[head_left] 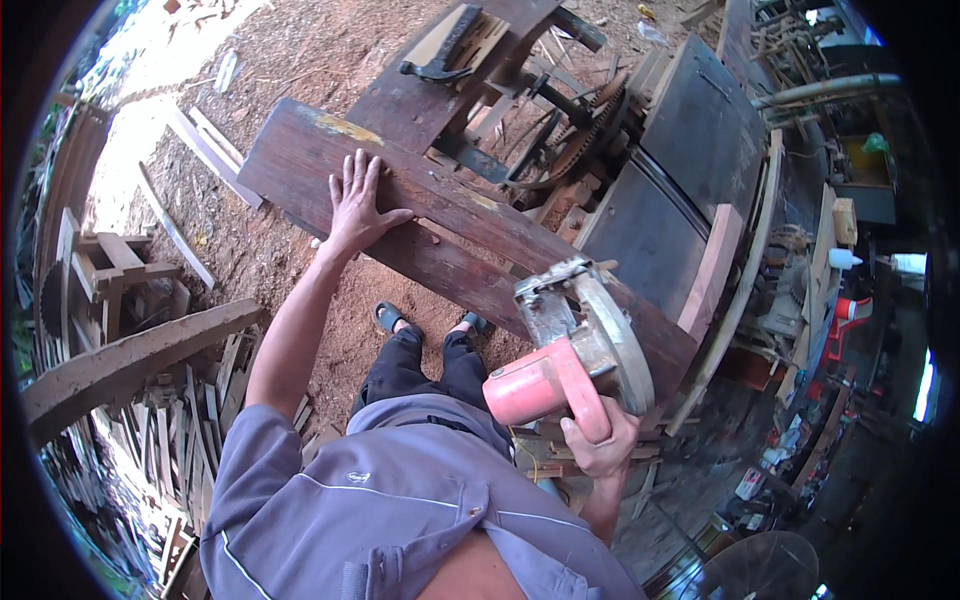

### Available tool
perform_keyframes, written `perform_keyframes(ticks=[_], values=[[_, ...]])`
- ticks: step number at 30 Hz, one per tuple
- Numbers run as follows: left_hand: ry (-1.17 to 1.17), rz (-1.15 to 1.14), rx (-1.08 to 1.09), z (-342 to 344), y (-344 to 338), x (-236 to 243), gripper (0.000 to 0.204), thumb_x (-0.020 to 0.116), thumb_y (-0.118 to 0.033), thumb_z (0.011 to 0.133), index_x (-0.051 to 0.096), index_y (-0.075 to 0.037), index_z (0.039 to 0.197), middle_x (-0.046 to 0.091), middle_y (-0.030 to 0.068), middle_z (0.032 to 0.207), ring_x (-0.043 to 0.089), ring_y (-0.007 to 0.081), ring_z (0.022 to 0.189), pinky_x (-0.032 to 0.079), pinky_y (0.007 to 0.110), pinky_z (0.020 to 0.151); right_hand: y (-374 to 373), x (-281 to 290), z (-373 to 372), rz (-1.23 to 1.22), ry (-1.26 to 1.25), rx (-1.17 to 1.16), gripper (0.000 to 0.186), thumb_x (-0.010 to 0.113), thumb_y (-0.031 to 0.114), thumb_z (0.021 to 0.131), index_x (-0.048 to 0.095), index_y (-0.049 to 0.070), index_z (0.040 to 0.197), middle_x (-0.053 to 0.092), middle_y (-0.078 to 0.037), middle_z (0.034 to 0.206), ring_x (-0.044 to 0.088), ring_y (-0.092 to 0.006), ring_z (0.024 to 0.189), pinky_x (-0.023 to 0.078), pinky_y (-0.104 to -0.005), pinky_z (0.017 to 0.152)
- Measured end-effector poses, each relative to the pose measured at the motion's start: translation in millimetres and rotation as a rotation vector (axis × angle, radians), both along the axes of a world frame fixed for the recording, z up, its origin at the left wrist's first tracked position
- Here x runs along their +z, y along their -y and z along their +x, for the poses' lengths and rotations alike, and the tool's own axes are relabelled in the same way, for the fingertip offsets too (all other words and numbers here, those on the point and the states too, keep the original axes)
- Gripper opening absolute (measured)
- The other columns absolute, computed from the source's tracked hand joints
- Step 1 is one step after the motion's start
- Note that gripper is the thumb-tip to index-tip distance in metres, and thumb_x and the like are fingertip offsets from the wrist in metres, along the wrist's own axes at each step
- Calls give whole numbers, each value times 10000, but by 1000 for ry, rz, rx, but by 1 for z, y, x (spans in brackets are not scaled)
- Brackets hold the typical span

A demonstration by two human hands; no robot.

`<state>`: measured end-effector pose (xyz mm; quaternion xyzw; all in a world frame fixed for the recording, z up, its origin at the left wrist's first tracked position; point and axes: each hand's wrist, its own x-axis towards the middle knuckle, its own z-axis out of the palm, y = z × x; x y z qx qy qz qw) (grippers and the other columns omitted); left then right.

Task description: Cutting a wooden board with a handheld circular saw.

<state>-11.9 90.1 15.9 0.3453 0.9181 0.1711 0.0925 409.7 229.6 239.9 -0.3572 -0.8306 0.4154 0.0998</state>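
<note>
A long dark reddish-brown wooden board (300, 155) lies slantwise before me, with a narrow lengthwise gap along its middle part. My left hand (362, 207) rests flat on its left part, fingers spread. Toward the board's right end is a circular saw (530, 385) with a red body and a worn metal guard. My right hand (603, 440) is wrapped round its red rear handle. The saw's base sits over the board; the blade is mostly hidden by the guard, and I cannot tell if it touches the wood.
A claw hammer (440, 55) lies on wood pieces on a brown bench beyond the board. A machine with a toothed wheel (585, 130) and a dark metal table (700, 130) stand at right. Scrap strips (190, 420) and a thick beam (130, 365) are at left, sawdust underfoot.
</note>
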Motion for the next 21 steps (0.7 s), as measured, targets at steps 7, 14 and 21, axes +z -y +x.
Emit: perform_keyframes(ticks=[7, 14, 21], values=[[-4, -9, 61, 5, -4, -5, 1033, 745, -557, 791, 247, -70, 1553, 144, 198, 1644, 66, 384, 1529, 24, 574, 1209, 17, -1, 53, -33, -10, -373, 184, 748, 107, 721, 626, -4, 804, 623, -69, 653, 610, -157, 588, 498, -333, 588], [-116, 243, 3, 84, -22, -15, 717, 608, -192, 949, 234, 1, 1530, 206, 286, 1592, 156, 456, 1491, 139, 541, 1215, 16, -5, 83, -41, 8, -548, 218, 745, 102, 721, 653, -27, 871, 632, -84, 700, 614, -161, 635, 499, -331, 624], [-55, 276, -435, 140, -99, 13, 665, 650, -224, 921, 355, 14, 1468, 322, 261, 1547, 232, 465, 1465, 192, 575, 1188, 14, -15, 123, -163, -56, -777, 195, 758, 87, 734, 641, -19, 847, 628, -69, 689, 599, -155, 618, 492, -320, 608]])
